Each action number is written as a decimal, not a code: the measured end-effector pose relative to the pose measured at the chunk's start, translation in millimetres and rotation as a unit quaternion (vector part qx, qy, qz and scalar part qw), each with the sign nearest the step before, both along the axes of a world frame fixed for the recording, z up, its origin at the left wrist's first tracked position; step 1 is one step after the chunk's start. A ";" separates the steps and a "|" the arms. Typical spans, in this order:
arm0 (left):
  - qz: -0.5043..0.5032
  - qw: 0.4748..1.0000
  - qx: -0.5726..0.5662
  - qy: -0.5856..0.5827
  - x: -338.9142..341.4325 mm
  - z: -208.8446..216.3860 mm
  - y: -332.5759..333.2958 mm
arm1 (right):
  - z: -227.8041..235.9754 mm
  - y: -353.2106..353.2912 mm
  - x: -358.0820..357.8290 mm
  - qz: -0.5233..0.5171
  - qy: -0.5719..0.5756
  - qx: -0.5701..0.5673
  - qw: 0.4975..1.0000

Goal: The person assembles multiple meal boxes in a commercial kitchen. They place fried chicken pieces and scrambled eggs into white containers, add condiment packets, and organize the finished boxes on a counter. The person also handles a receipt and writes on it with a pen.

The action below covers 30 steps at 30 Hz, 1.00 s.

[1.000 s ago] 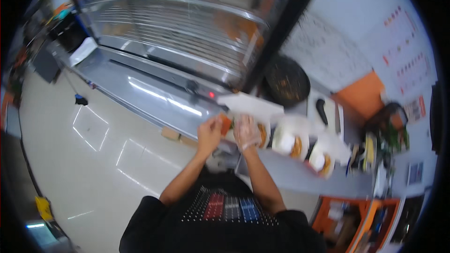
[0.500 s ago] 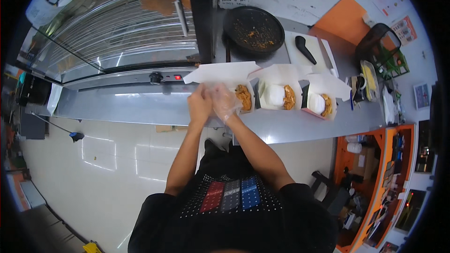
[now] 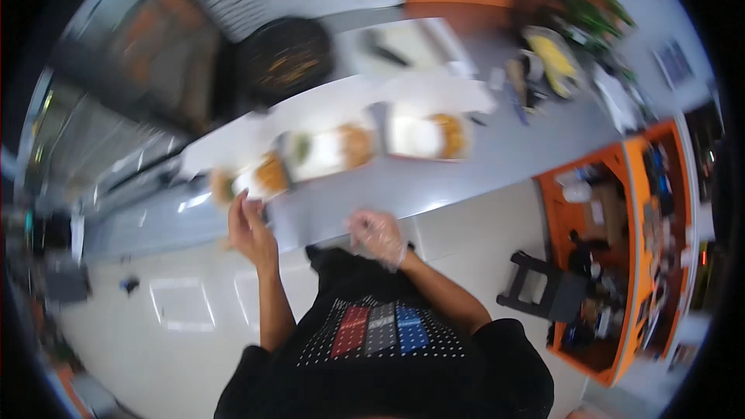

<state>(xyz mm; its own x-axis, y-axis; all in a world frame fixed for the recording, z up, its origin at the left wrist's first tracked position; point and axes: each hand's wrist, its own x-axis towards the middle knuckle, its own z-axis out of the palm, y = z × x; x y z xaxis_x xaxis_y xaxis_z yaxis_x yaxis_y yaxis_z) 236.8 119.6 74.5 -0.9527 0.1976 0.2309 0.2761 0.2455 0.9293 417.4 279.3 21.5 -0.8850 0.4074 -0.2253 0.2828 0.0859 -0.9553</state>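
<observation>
Three open white food boxes stand in a row on the steel counter: the left box (image 3: 282,189), the middle box (image 3: 310,172) and the right box (image 3: 396,143). Each holds a white mound that looks like rice beside a golden-brown fried piece; some green shows in the middle one. My bare left hand (image 3: 252,231) is raised at the near side of the left box, fingers extended, nothing visible in it. Covered by a clear plastic glove, my right hand (image 3: 376,237) hovers at the counter's near edge with its fingers curled in. Motion blurs both hands.
A black round pan (image 3: 285,58) with brown crumbs sits behind the boxes, with a white cutting board (image 3: 427,46) and black-handled tool to its right. A glass-fronted warming cabinet (image 3: 147,70) stands left. An orange shelf (image 3: 621,264) and dark stool (image 3: 543,287) are at right.
My hands, together by the left box before, have separated; the right drew back toward my body. The view has turned right, and the boxes appear further left. The left box now shows its rice.
</observation>
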 end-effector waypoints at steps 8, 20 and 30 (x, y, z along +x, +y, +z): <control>-0.536 0.821 -0.087 0.175 225.6 -18.2 239.2 | 4.0 145.7 162.2 -0.381 0.230 -0.347 0.825; -0.721 0.683 -0.079 0.085 393.3 -73.1 553.2 | -32.7 478.7 409.0 -0.643 0.206 -0.176 0.717; -0.887 0.384 -0.195 -0.166 442.4 -40.1 744.7 | 29.4 782.6 480.7 -0.650 -0.017 0.088 0.754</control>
